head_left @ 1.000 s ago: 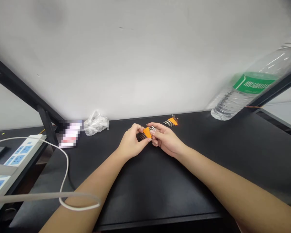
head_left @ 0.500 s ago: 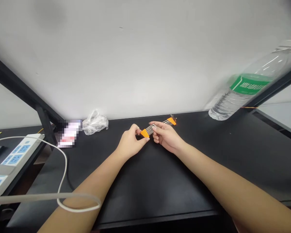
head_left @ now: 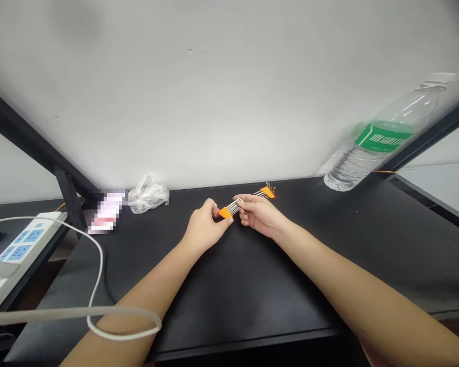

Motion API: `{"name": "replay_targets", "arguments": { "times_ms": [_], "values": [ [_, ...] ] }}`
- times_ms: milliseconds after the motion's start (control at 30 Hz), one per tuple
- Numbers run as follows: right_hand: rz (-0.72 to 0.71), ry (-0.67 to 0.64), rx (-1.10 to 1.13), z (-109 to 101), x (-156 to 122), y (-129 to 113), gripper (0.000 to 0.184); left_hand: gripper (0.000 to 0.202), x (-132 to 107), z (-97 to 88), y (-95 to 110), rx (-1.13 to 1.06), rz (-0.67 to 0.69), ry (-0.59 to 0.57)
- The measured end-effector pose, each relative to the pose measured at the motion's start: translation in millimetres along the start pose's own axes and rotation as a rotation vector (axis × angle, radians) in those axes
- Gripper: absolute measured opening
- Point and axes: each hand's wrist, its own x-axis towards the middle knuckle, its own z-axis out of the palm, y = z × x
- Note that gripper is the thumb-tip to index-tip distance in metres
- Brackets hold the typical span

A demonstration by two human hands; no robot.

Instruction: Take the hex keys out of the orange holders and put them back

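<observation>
A hex key set (head_left: pixel 233 208) with slim metal keys is held between my two hands above the black table, slanting up to the right. An orange holder piece (head_left: pixel 225 213) sits at its left end and a second orange piece (head_left: pixel 268 192) at its right end, where bent key tips stick out. My left hand (head_left: pixel 204 224) pinches the left orange piece between thumb and fingers. With thumb and index finger, my right hand (head_left: pixel 260 214) grips a hex key (head_left: pixel 239 201) whose bent end shows by the thumb; the fingers hide part of the set.
A crumpled clear plastic bag (head_left: pixel 149 194) lies near the wall, beside a blurred-out pink and white item (head_left: pixel 109 211). On the right stands a large bottle with a green label (head_left: pixel 384 136). A white cable (head_left: pixel 99 270) loops over my left forearm from the power strip (head_left: pixel 30 239) side.
The view has shifted slightly, so the bottle and the hands appear a little further left. Both hands keep their hold, with hardly any movement between them.
</observation>
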Motion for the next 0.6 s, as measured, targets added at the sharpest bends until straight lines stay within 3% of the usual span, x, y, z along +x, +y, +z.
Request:
{"name": "replay_targets", "arguments": {
  "times_ms": [333,600],
  "values": [
    [0.04,0.012,0.012,-1.4,1.9,-0.8,0.033,0.033,-2.8,-1.2,1.1,0.051,0.003,0.0],
    [0.039,0.075,0.016,-21.3,11.4,-4.4,0.03,0.033,0.6,-16.1,-10.3,0.137,-0.009,0.032]
  ]
}}
